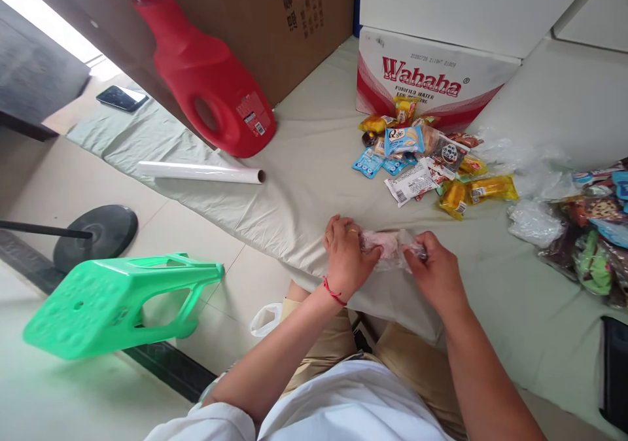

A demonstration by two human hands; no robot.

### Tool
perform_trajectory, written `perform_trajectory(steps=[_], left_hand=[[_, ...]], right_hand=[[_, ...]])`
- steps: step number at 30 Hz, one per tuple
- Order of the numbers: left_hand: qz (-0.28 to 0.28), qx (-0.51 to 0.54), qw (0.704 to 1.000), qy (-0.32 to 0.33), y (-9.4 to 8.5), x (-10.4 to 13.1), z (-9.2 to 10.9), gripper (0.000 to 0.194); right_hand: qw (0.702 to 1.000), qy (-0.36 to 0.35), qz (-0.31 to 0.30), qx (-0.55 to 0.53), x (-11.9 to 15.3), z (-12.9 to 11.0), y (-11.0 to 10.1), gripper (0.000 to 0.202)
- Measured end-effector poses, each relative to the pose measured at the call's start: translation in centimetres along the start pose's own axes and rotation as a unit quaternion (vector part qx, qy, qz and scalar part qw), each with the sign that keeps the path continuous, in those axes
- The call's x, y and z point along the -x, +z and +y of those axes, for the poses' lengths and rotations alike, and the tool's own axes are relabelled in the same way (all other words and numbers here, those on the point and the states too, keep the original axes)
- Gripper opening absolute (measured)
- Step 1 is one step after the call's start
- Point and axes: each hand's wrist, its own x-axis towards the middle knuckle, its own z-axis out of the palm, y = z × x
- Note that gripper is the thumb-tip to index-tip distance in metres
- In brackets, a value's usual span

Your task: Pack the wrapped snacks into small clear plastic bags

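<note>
Between my two hands, near the front edge of the cloth-covered table, is a pinkish item in clear plastic wrap [385, 245]. My left hand [349, 251] grips its left end, thumb pressing on the top. At the right end, my right hand [434, 264] pinches the gathered clear film between thumb and fingers. What exactly the wrapped item is, I cannot make out. Beyond my hands lies a pile of small packaged snacks [432, 156], in yellow, blue, white and brown wrappers.
A white-and-red Wahaha carton [432, 78] stands behind the snacks. Crumpled clear plastic [534, 222] and more packets [596, 258] lie right. To the left are a white roll [201, 172], a red jug [216, 74], a phone [122, 98] and, on the floor, a green stool [108, 297].
</note>
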Motion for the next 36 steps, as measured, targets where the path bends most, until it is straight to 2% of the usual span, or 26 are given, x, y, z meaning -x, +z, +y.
perform_trajectory(steps=[2, 4, 6, 7, 9, 11, 12, 14, 15, 17, 18, 19, 20, 22, 23, 25, 28, 31, 33, 34, 36], left_hand=[[0.028, 0.036, 0.997, 0.061, 0.4, 0.9, 0.4, 0.022], [0.081, 0.051, 0.987, 0.125, 0.7, 2.0, 1.0, 0.015], [0.145, 0.033, 0.974, 0.169, 0.9, 2.7, 1.7, 0.016], [0.165, 0.026, 0.968, 0.188, 0.9, 2.9, 2.0, 0.017], [0.143, 0.051, 0.958, 0.243, 0.6, 3.1, 2.3, 0.021], [0.065, 0.14, 0.942, 0.299, 0.4, 3.2, 2.4, 0.034], [0.022, 0.2, 0.929, 0.31, 0.2, 3.3, 2.3, 0.04], [-0.042, 0.335, 0.903, 0.268, -0.1, 3.4, 1.9, 0.042], [-0.049, 0.394, 0.894, 0.211, -0.3, 3.3, 1.7, 0.036], [-0.013, 0.462, 0.886, 0.048, -0.8, 2.6, 1.2, 0.017], [0.014, 0.474, 0.879, -0.041, -1.1, 2.0, 0.9, 0.013], [0.028, 0.476, 0.871, -0.12, -1.4, 1.1, 0.8, 0.017], [0.009, 0.486, 0.856, -0.178, -1.6, 0.2, 0.7, 0.024], [-0.13, 0.534, 0.801, -0.238, -1.6, -1.8, 0.6, 0.039], [-0.2, 0.551, 0.772, -0.244, -1.3, -2.6, 0.7, 0.046], [-0.284, 0.582, 0.725, -0.235, -0.3, -3.7, 0.9, 0.053], [-0.298, 0.626, 0.687, -0.218, 1.8, -4.5, 1.7, 0.056], [-0.354, 0.604, 0.692, -0.175, 3.2, -5.8, 2.6, 0.051], [-0.414, 0.562, 0.704, -0.131, 3.8, -7.7, 3.1, 0.043], [-0.423, 0.557, 0.706, -0.116, 4.0, -8.9, 3.1, 0.04], [-0.366, 0.58, 0.722, -0.097, 4.4, -11.3, 2.9, 0.04]], right_hand=[[0.998, -0.007, -0.029, -0.062, 0.4, -1.9, 0.8, 0.017], [0.991, -0.017, -0.03, -0.132, 1.1, -3.1, 1.7, 0.014], [0.971, -0.001, -0.049, -0.235, 2.0, -3.5, 2.5, 0.022], [0.95, 0.02, -0.065, -0.305, 2.5, -3.4, 2.8, 0.028], [0.883, 0.072, -0.092, -0.454, 3.2, -3.1, 3.1, 0.04], [0.819, 0.117, -0.096, -0.553, 3.5, -2.8, 3.1, 0.045], [0.802, 0.133, -0.086, -0.576, 3.4, -2.6, 3.1, 0.043], [0.789, 0.161, -0.056, -0.59, 2.9, -2.4, 3.1, 0.035], [0.785, 0.176, -0.035, -0.593, 2.6, -2.2, 3.2, 0.032], [0.777, 0.199, 0.0, -0.598, 2.1, -1.9, 3.3, 0.032], [0.775, 0.204, 0.014, -0.598, 2.0, -1.7, 3.4, 0.033], [0.777, 0.204, 0.026, -0.595, 2.0, -1.5, 3.5, 0.035], [0.781, 0.201, 0.034, -0.591, 2.1, -1.4, 3.5, 0.036], [0.793, 0.194, 0.037, -0.576, 2.3, -1.2, 3.5, 0.038], [0.801, 0.194, 0.035, -0.565, 2.4, -1.2, 3.4, 0.039], [0.813, 0.199, 0.045, -0.545, 2.5, -1.0, 3.0, 0.044], [0.817, 0.204, 0.075, -0.534, 2.4, -0.4, 1.8, 0.049], [0.84, 0.206, 0.077, -0.496, 2.5, 0.8, 0.4, 0.048], [0.877, 0.198, 0.071, -0.432, 3.0, 1.6, -0.5, 0.043], [0.897, 0.191, 0.062, -0.394, 3.4, 2.0, -1.0, 0.041], [0.928, 0.181, 0.026, -0.325, 4.2, 2.9, -2.3, 0.041]])
